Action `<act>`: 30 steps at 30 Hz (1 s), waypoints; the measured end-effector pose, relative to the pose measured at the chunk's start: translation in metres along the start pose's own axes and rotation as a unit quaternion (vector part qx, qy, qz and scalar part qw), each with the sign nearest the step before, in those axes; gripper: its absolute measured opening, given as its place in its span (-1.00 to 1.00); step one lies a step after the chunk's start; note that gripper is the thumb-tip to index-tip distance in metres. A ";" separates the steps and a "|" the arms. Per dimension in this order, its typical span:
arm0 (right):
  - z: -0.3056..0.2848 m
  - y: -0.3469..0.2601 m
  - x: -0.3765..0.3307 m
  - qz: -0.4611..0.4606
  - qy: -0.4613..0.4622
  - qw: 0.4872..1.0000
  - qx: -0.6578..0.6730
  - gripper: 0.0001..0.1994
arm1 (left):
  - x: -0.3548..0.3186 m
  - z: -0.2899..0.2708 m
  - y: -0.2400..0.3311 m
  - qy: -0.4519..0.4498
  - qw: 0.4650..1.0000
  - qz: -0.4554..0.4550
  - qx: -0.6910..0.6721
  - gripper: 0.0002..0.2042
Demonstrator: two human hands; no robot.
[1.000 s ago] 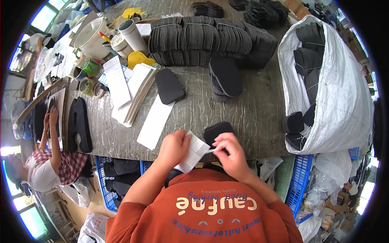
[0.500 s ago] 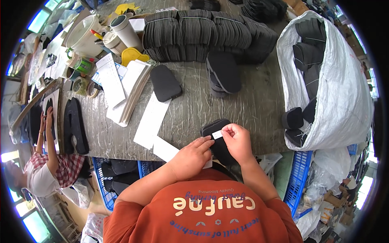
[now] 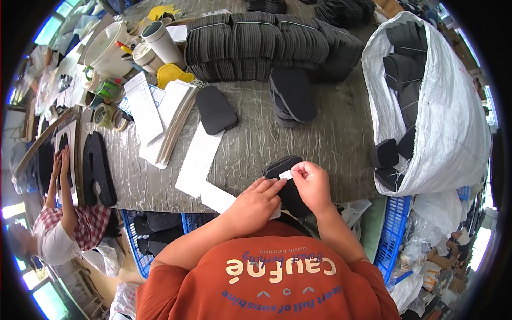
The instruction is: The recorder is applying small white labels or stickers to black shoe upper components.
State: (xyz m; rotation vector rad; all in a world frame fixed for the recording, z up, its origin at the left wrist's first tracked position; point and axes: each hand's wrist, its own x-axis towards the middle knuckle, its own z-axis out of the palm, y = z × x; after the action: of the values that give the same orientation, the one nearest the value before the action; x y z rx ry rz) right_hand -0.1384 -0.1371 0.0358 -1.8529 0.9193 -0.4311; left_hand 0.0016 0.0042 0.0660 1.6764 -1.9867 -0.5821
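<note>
In front of me, at the table's near edge, lies a small stack of black foam pads [image 3: 292, 198] with rounded ends. My right hand [image 3: 313, 186] pinches the right end of a small white label [image 3: 286, 175] between thumb and fingertips, against the top pad. My left hand [image 3: 257, 200] lies with its fingers stretched over the pads' left side, fingertips touching or very near the label's left end; its thumb is hidden. White paper strips [image 3: 217, 197] reach from beside my left forearm up the table.
Beyond are a single black pad [image 3: 216, 110], a short pad stack [image 3: 293, 96] and long bundled rows of pads [image 3: 256, 45]. A white sack [image 3: 453, 112] of pads stands right; papers [image 3: 173, 122] and cups [image 3: 162, 42] left. A co-worker's hands [image 3: 61, 161] work far left.
My left fingers have slid slightly right, covering a little more of the label's left end. My right hand keeps its pinch in nearly the same place. The co-worker's hands have shifted slightly.
</note>
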 end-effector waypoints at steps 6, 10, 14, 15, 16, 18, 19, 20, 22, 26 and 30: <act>0.000 -0.008 0.001 0.063 0.033 0.997 0.024 -0.73 | 0.000 0.004 0.001 -0.044 0.997 -0.024 0.051 -0.81; 0.002 -0.006 0.004 0.065 0.040 0.997 0.001 -0.69 | 0.002 0.002 0.003 -0.049 0.997 -0.032 0.053 -0.81; 0.002 -0.015 0.008 0.034 0.058 0.986 -0.155 -0.68 | 0.002 0.000 0.003 -0.053 0.996 -0.044 0.050 -0.82; 0.002 -0.015 0.008 -0.009 0.080 0.973 -0.214 -0.69 | 0.001 0.000 0.002 -0.054 0.996 -0.044 0.051 -0.82; 0.001 -0.011 0.008 -0.009 0.081 0.974 -0.214 -0.69 | 0.000 0.000 0.001 -0.051 0.997 -0.042 0.033 -0.82; -0.002 0.000 0.009 -0.084 0.092 0.987 -0.104 -0.78 | -0.002 -0.001 -0.001 -0.049 0.998 -0.038 0.016 -0.83; -0.002 0.003 0.011 -0.176 0.131 0.964 -0.147 -0.82 | -0.004 -0.002 -0.002 -0.036 0.999 -0.033 -0.005 -0.85; -0.001 0.005 0.012 -0.175 0.132 0.965 -0.147 -0.82 | -0.004 -0.002 -0.003 -0.024 0.999 -0.028 -0.027 -0.86; 0.000 0.011 0.012 -0.107 0.111 0.986 -0.063 -0.84 | -0.006 -0.001 -0.002 -0.023 0.998 -0.031 -0.039 -0.88; -0.030 0.023 0.027 -0.021 0.067 0.998 -0.001 -0.83 | -0.014 0.006 -0.011 -0.042 0.996 -0.050 -0.055 -0.85; -0.080 0.060 0.048 0.027 0.130 0.991 -0.022 -0.84 | -0.008 0.000 -0.010 -0.048 0.993 -0.061 -0.089 -0.88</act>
State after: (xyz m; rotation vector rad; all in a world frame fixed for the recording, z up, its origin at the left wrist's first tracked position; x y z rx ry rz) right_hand -0.1828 -0.2365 0.0136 -1.8344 1.1593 -0.6337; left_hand 0.0108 0.0103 0.0594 1.6946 -1.8450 -0.8728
